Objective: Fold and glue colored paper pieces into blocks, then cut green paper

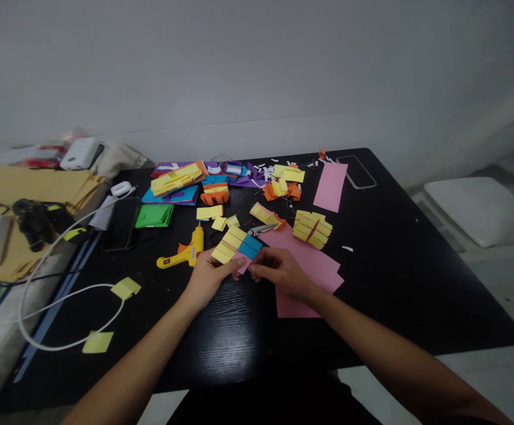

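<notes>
Above the black table, my left hand [210,276] grips a paper piece [232,243] made of yellow, blue and pink parts, its thumb on the lower edge. My right hand [278,270] pinches the same piece at its right end, by the blue and pink parts. Large pink sheets [305,265] lie under and beyond my right hand. A yellow slitted paper piece [312,230] rests on them at the upper right. Scissors [263,229] lie just beyond my hands. To the left of the held piece is a yellow glue gun [190,251].
Folded coloured papers [179,179] and scraps line the back of the table [393,265]. A phone [123,224] and white cable [26,295] are at left, a phone case [357,172] at back right, a white stool [464,209] beyond.
</notes>
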A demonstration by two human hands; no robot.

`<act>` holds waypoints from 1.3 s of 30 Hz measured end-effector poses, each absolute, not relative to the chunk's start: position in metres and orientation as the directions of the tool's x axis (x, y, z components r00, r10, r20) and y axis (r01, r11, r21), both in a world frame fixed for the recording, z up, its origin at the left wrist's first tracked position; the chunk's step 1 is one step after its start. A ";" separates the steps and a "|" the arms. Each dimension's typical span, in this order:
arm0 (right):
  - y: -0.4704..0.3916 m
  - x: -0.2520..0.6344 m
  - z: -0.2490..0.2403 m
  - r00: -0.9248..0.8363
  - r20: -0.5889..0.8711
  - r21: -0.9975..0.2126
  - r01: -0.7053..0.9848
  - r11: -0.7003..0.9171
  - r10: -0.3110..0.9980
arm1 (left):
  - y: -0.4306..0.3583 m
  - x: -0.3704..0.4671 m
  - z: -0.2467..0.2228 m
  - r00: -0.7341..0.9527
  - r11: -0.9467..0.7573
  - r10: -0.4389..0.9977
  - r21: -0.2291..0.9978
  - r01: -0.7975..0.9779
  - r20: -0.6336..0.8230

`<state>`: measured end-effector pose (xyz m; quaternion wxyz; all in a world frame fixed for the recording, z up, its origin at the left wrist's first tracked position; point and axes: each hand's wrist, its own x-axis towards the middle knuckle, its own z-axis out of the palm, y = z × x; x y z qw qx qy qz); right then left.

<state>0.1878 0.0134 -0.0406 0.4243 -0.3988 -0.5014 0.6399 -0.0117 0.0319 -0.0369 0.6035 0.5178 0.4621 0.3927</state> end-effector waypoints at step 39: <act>0.016 0.191 -0.043 -0.267 -0.174 -0.939 -0.245 -0.241 0.948 | 0.037 -0.003 -0.018 0.123 0.333 0.943 0.865 -0.375 -0.310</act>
